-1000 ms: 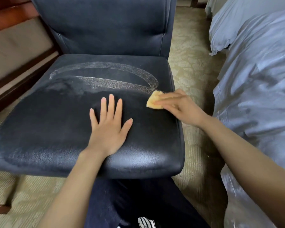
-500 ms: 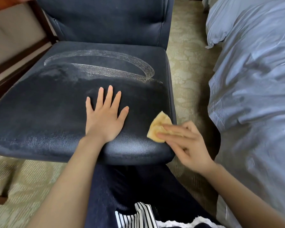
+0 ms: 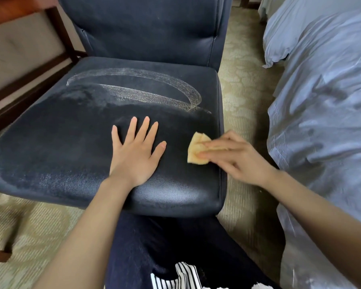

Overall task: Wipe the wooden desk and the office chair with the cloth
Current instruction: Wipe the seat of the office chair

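Nearest the viewer: the person's legs in dark trousers (image 3: 165, 247), with a bit of striped garment (image 3: 175, 276) at the bottom edge. Both bare forearms reach forward over the knees to the chair (image 3: 133, 113). Left hand (image 3: 137, 157): flat, palm down on the front half of the seat (image 3: 61, 147), fingers straight and spread, holding nothing. Right hand (image 3: 240, 161): at the seat's right edge, gripping the cloth (image 3: 196, 149); long fingers lie across the top of it, the thumb appears to close in at its lower edge. The cloth is small, yellow and bunched. It is pressed on the seat surface just right of the left hand, apart from it and close to the right side seam. Seat surface: dark blue, grained, glossy along the front lip and duller toward the middle. Further back, a pale curved streak (image 3: 142, 93) loops across the rear half, closing at the right near the seam. Behind that, the backrest (image 3: 146, 28) stands upright in the same dark covering. Floor: patterned beige carpet (image 3: 238, 84) on both sides of the chair. Right side: a bed (image 3: 325, 90) with rumpled blue-grey bedding, near the chair with a strip of carpet between. Left rear: a dark wooden frame (image 3: 58, 32) around a beige padded panel (image 3: 19, 46); cannot tell what furniture it belongs to.
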Tool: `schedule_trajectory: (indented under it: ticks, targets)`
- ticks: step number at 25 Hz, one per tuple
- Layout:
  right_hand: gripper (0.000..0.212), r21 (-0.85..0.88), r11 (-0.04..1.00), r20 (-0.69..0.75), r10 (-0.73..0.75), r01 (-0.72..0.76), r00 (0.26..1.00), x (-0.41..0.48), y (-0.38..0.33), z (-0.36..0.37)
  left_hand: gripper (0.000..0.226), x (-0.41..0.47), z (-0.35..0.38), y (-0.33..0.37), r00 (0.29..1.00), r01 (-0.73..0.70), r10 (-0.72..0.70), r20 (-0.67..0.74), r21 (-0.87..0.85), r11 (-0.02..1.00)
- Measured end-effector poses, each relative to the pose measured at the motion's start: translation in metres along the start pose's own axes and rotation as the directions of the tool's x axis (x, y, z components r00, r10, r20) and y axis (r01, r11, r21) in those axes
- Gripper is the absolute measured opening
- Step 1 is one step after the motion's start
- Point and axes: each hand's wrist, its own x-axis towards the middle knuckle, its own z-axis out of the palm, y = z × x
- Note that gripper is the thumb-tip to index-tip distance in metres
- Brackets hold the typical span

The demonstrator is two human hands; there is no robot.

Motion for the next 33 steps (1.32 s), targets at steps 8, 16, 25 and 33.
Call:
schedule_trajectory:
  ticks: [8, 16, 25, 33]
  targets:
    - [0.031, -0.108, 0.793, -0.109, 0.589, -0.599, 0.800, 0.080, 0.087, 0.018, 0.070, 0.001, 0.001, 0.000, 1.000, -0.004, 0.004, -0.009, 0.015, 1.000]
    - [0.031, -0.111, 0.812, -0.135, 0.559, -0.573, 0.818, 0.061, 0.023, 0.024, 0.069, 0.001, -0.004, -0.012, 1.000, -0.007, 0.008, 0.016, -0.061, 0.998]
    - [0.023, 0.096, 0.961, -0.012, 0.263, -0.261, 0.965, 0.017, -0.090, 0.026, 0.064, -0.003, -0.015, -0.039, 0.985, 0.134, -0.129, 0.117, -0.041, 0.990]
    - [0.028, -0.012, 0.964, 0.046, 0.267, -0.267, 0.963, 0.031, 0.001, 0.008, 0.067, 0.015, -0.010, -0.023, 0.983, 0.184, -0.183, 0.025, -0.112, 0.977]
